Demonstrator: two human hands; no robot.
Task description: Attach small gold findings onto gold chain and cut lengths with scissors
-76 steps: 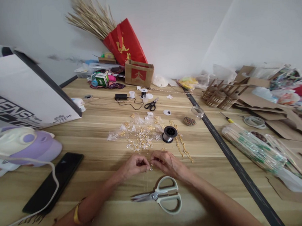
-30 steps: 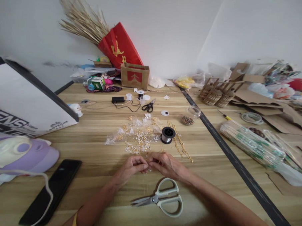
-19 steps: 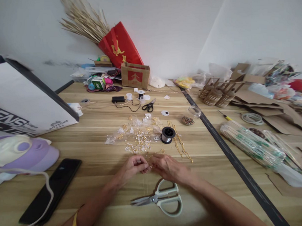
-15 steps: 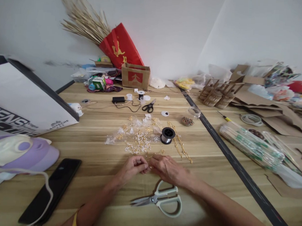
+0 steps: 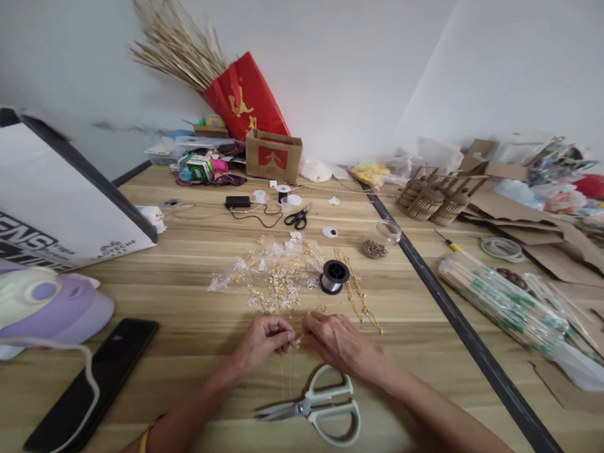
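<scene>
My left hand (image 5: 268,340) is closed in a pinch on a thin beaded thread (image 5: 297,342), whose small clear and gold beads show between my fingertips. Fine strands of the thread hang below that hand. My right hand (image 5: 336,340) is closed over the same beads from the other side, its fingertips partly hidden. Just beyond the hands lies a pile of loose clear and gold beads (image 5: 282,287) with small plastic bags. A black spool of clear line (image 5: 334,277) and a gold chain (image 5: 358,290) lie right of the pile. Pale-handled scissors (image 5: 314,406) rest nearer me, blades pointing left.
At left are a black phone (image 5: 95,381), a purple and white device (image 5: 48,305) with a cable, and a white box (image 5: 47,202). Black scissors (image 5: 298,217) and a bead jar (image 5: 380,240) stand farther back. Wrapped sticks (image 5: 502,299) and cardboard (image 5: 513,212) lie right.
The fingertips have parted slightly, so more of the beads shows between them. Both hands otherwise keep nearly the same place, and the view has shifted a little.
</scene>
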